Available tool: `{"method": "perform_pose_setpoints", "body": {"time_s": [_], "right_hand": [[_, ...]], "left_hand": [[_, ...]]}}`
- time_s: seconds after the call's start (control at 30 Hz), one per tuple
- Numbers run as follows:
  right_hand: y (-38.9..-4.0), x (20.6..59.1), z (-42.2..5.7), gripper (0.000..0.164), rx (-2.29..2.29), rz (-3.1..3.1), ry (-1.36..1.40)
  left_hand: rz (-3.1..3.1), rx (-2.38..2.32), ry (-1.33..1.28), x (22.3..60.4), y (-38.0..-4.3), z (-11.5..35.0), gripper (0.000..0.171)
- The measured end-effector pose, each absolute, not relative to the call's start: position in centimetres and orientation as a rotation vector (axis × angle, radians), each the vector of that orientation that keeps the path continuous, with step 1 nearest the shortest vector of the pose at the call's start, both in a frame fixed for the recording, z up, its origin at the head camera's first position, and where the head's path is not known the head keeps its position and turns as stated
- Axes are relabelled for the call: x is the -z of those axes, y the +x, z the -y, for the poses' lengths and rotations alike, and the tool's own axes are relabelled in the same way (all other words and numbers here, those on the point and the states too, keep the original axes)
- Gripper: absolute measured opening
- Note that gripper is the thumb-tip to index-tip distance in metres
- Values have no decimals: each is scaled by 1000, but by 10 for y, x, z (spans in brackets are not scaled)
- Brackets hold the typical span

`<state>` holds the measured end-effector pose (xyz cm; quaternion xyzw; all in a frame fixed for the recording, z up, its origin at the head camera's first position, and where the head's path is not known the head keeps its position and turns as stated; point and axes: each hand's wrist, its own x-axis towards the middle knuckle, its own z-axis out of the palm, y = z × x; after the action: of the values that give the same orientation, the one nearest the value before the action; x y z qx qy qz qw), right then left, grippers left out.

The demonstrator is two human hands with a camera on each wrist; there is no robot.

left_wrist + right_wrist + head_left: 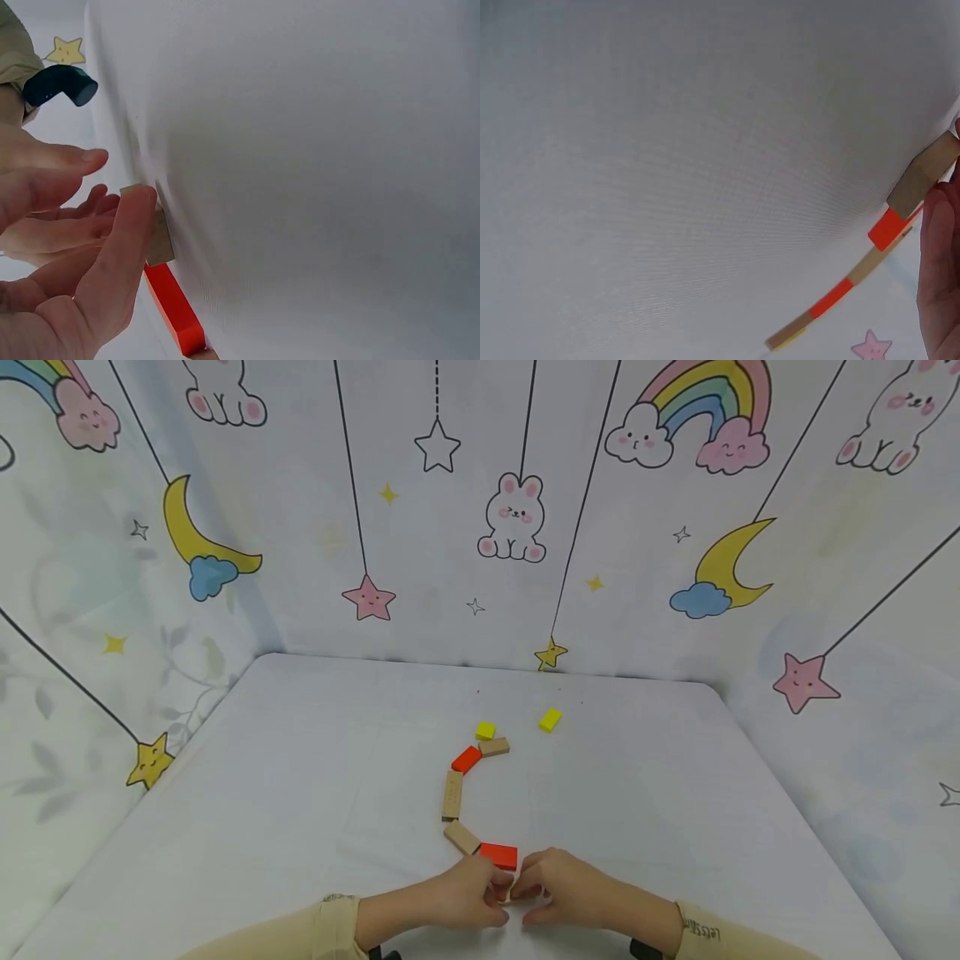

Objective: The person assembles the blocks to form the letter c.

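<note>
A plain wooden block (160, 241) stands on the white tabletop at the near end of a curved row, by the end of a red block (499, 856). From the left side, my left hand (471, 893) touches it with an outstretched finger, its thumb held apart. My right hand (566, 889) faces it from the other side, fingertips right at the block, the thumb also apart. In the head view, fingers mostly hide this block. The right wrist view shows the same wooden block (922, 178) beside a right finger (939, 251).
Beyond the hands the row bends away through a wooden block (462, 837), a longer wooden block (452, 795), a red block (467, 759) and another wooden block (494, 747). A yellow block (486, 730) sits at its far end; another yellow block (551, 720) lies apart to the right.
</note>
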<state>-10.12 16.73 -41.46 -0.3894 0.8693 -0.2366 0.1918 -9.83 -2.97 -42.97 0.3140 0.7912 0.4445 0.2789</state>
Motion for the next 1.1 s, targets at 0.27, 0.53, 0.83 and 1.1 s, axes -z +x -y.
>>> {"method": "perform_pose_setpoints", "body": {"time_s": [0.27, 0.53, 0.83, 1.1], "right_hand": [[-98, 417, -170, 16, 582, -2573, -1130], [-101, 423, -173, 7, 517, -2675, -1165], [-110, 418, -184, 9, 422, -2700, -1113], [-122, 420, -194, 9, 368, -2769, -1125]], "left_hand": [[-2072, -1204, 835, 431, -99, 24, 38], [-2404, -888, 1007, 423, -101, 31, 16], [-2840, -609, 1026, 413, -118, 50, 8], [-2881, -611, 961, 422, -130, 52, 22]]}}
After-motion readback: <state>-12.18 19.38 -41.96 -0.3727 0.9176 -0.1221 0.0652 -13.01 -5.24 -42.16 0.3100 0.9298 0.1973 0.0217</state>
